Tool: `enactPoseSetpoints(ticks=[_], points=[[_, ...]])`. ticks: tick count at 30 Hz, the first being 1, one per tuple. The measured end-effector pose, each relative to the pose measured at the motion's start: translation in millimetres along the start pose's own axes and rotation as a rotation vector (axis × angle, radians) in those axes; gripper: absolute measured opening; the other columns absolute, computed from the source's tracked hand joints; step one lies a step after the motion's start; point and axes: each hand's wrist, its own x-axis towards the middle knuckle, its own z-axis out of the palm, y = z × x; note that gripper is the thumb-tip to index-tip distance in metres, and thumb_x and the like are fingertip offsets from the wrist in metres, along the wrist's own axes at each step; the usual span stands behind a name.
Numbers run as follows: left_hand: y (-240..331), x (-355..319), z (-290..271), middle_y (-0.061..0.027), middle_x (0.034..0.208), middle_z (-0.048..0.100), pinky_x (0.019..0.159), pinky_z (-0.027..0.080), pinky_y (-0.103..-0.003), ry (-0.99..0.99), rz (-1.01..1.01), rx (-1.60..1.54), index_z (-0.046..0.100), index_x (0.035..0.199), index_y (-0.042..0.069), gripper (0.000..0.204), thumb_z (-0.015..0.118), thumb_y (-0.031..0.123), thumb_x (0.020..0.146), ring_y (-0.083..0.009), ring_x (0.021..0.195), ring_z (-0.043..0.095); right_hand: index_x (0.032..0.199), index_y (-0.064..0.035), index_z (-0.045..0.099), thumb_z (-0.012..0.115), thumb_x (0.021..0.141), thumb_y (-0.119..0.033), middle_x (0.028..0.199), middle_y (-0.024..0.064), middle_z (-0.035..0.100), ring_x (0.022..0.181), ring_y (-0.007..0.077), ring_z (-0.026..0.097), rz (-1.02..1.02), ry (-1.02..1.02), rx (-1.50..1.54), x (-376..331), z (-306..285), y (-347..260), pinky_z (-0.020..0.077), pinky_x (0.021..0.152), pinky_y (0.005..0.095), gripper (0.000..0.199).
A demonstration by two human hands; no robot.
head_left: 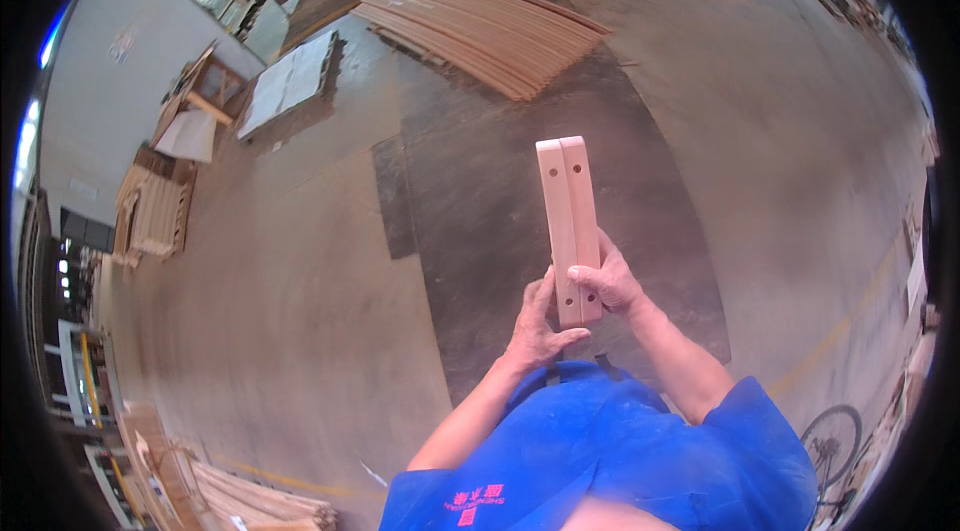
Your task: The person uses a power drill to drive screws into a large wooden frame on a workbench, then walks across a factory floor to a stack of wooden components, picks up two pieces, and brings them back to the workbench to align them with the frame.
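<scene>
Two pale wooden bars point(571, 221) lie side by side in front of my body, pressed together along their length. Each bar has a rounded far corner and dark round holes near both ends. My right hand point(612, 279) wraps round the near half from the right, its thumb across the top face. At the lower left, my left hand point(540, 331) cups the near end, with the thumb under the end and the fingers along the left side. The undersides of the bars and some fingertips are hidden.
A dark floor mat point(500, 201) lies beneath. Beyond it is a wide stack of brown boards point(480, 26). A white-topped pallet point(290, 81) and stacked wooden pieces point(158, 206) stand on the left. More timber point(250, 496) lies at the lower left, a bicycle wheel point(832, 441) at the lower right.
</scene>
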Motion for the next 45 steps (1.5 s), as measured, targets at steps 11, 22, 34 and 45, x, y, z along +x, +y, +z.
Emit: enactPoseSetpoints(ticks=[11, 22, 34, 45], points=[[23, 368, 88, -0.0132, 0.108, 0.066, 0.089, 0.054, -0.037, -0.176, -0.362, -0.934, 0.058, 0.118, -0.002, 0.051, 0.077, 0.029, 0.082, -0.0215, 0.099, 0.065, 0.146, -0.0023, 0.036, 0.077, 0.073, -0.016, 0.136, 0.011, 0.052, 0.127, 0.0218, 0.05, 0.027, 0.136, -0.221, 126, -186, -110, 0.0407, 0.108, 0.0369, 0.085], [59, 563, 274, -0.0136, 0.108, 0.065, 0.083, 0.055, -0.037, -0.464, -0.463, -0.793, 0.057, 0.118, -0.003, 0.047, 0.072, 0.028, 0.086, -0.0218, 0.096, 0.065, 0.144, -0.0002, 0.035, 0.075, 0.073, -0.016, 0.136, 0.0122, 0.051, 0.128, 0.0232, 0.049, -0.052, 0.401, -0.149, 160, -397, -193, 0.0407, 0.108, 0.0391, 0.083], [117, 789, 508, -0.0111, 0.104, 0.066, 0.079, 0.054, -0.034, -0.294, -0.402, -0.6, 0.057, 0.114, -0.003, 0.038, 0.069, 0.023, 0.088, -0.0195, 0.092, 0.065, 0.15, 0.005, 0.018, 0.076, 0.072, -0.035, 0.134, 0.0329, 0.046, 0.121, 0.0436, 0.052, 0.271, 0.775, -1.021, 227, -613, -366, 0.0457, 0.101, 0.0441, 0.105], [128, 1051, 682, -0.0157, 0.119, 0.057, 0.095, 0.048, -0.039, -0.513, -0.419, -0.806, 0.038, 0.137, -0.007, 0.057, 0.059, 0.029, 0.097, -0.0236, 0.108, 0.058, 0.146, 0.0049, 0.029, 0.067, 0.083, -0.033, 0.135, 0.0245, 0.048, 0.107, 0.0374, 0.06, -0.169, 0.219, 0.961, 318, -922, -445, 0.0545, 0.089, 0.0475, 0.082]])
